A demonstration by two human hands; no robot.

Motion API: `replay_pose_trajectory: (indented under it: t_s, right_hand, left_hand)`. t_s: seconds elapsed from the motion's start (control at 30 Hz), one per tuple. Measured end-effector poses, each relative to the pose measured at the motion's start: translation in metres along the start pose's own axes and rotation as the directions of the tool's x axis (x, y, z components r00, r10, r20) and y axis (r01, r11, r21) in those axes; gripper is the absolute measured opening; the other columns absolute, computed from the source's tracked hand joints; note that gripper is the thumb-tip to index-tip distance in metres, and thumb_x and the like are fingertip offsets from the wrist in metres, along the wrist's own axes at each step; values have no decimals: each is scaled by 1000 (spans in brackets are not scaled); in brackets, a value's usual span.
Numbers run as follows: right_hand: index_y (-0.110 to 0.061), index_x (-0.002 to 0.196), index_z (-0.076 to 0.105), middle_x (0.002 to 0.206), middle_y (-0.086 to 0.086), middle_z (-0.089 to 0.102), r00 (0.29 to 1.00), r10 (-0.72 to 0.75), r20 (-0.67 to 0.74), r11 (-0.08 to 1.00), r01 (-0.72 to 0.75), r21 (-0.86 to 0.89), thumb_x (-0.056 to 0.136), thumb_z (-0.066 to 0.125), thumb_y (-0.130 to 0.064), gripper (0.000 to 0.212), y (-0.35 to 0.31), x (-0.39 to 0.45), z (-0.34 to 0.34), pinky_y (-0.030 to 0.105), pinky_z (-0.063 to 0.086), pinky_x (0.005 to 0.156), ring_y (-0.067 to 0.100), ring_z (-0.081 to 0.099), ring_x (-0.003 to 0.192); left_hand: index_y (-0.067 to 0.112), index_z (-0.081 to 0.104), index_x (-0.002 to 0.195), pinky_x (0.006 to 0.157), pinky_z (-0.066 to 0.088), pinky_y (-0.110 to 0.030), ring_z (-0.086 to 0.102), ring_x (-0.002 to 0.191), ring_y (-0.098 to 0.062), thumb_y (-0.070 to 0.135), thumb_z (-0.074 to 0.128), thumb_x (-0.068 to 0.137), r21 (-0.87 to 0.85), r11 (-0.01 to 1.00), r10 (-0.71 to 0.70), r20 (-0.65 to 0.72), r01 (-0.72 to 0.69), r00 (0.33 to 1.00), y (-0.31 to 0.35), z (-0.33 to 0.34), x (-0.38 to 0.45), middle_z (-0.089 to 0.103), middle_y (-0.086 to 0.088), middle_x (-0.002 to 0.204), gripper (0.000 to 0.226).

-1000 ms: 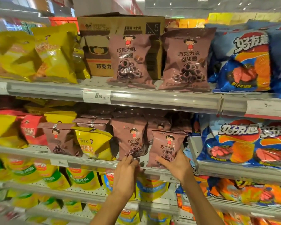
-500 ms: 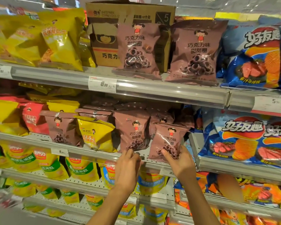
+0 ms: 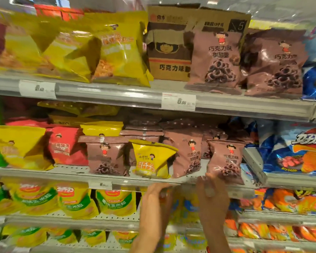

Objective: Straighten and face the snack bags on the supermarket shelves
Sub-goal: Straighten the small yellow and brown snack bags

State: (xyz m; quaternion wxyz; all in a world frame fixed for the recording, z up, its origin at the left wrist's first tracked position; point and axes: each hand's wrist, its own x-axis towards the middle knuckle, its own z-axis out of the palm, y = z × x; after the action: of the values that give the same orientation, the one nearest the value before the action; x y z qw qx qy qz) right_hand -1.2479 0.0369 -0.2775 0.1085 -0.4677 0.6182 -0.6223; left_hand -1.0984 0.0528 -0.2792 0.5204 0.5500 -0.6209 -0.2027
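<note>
Along grey shelves [image 3: 117, 95], seemingly supermarket snack bags [image 3: 224, 159].

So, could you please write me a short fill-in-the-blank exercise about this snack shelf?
1. Among the brown bags on the middle shelf stands one bag coloured ____.
2. The right hand touches the bottom of a ____ bag.
3. The cardboard box stands on the ____ shelf.
4. At the far right, the large bags are mostly ____.

Missing words: yellow; brown; top; blue
</note>
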Motion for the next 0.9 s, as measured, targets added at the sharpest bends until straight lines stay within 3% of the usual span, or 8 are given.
replay_pose_trajectory:
  t_s: [0.13, 0.3, 0.43, 0.53, 0.63, 0.7, 0.77, 0.9]
  right_hand:
    - [-21, 110, 69, 110, 1, 70, 992, 118, 36, 993, -119, 25, 90, 74, -25, 21, -16, -33, 39, 42, 51, 96, 26, 68, 107]
    - [-33, 123, 65, 121, -21, 65, 979, 157, 131, 985, -165, 53, 88, 75, -37, 36, -46, -65, 67, 32, 49, 95, 6, 61, 115]
    - [-20, 140, 55, 136, -6, 58, 969, 143, 201, 989, -145, -3, 81, 84, -30, 66, -60, -66, 83, 9, 42, 94, 12, 53, 127]
    - [-19, 149, 44, 144, -2, 49, 951, 130, 279, 991, -115, -71, 76, 87, -39, 87, -59, -57, 89, 37, 42, 111, 16, 46, 135]
    - [-19, 154, 32, 151, 1, 42, 921, 170, 350, 981, -127, -144, 69, 87, -53, 106, -56, -38, 92, 44, 41, 113, 20, 41, 140]
    - [-17, 146, 35, 140, 0, 49, 906, 175, 386, 980, -121, -160, 62, 86, -63, 108, -57, -24, 97, 32, 45, 106, 20, 48, 129]
    - [-21, 123, 39, 112, -9, 57, 897, 149, 416, 986, -102, -134, 56, 87, -66, 94, -59, -12, 103, 10, 45, 84, 8, 57, 99]
    - [-23, 94, 55, 82, -11, 70, 842, 152, 517, 988, -110, -110, 59, 93, -52, 59, -59, 5, 114, 11, 48, 64, -3, 66, 74]
  left_hand:
    - [29, 73, 92, 82, 47, -22, 61, 93, -2, 23, 73, 88, -1, 997, -73, -69, 73, 995, -37, -64, 10, 68, 17, 92, 7]
    - [21, 71, 96, 85, 51, -39, 63, 92, -14, 18, 75, 86, 23, 990, -130, -274, 142, 953, -65, -127, 26, 68, 8, 94, 11]
    - [16, 65, 108, 88, 49, -41, 60, 100, -20, 21, 76, 85, 26, 988, -134, -328, 151, 935, -79, -155, 45, 65, 1, 105, 27]
    - [16, 57, 121, 88, 44, -34, 56, 104, -18, 29, 81, 80, 44, 985, -142, -349, 168, 926, -82, -162, 61, 59, -2, 114, 49]
    - [13, 46, 137, 95, 42, -31, 47, 115, -14, 38, 85, 72, 56, 976, -188, -286, 212, 940, -81, -164, 77, 52, -4, 128, 80]
    - [12, 40, 143, 104, 43, -38, 47, 125, -21, 43, 87, 66, 49, 971, -219, -208, 234, 953, -82, -164, 87, 49, -6, 136, 95]
    - [13, 36, 148, 108, 42, -47, 45, 132, -25, 48, 88, 60, 54, 967, -239, -136, 248, 961, -84, -164, 95, 48, -7, 142, 108]
    - [15, 34, 148, 108, 43, -45, 48, 131, -24, 53, 87, 50, 4, 966, -256, -64, 257, 965, -87, -162, 107, 51, -5, 142, 118]
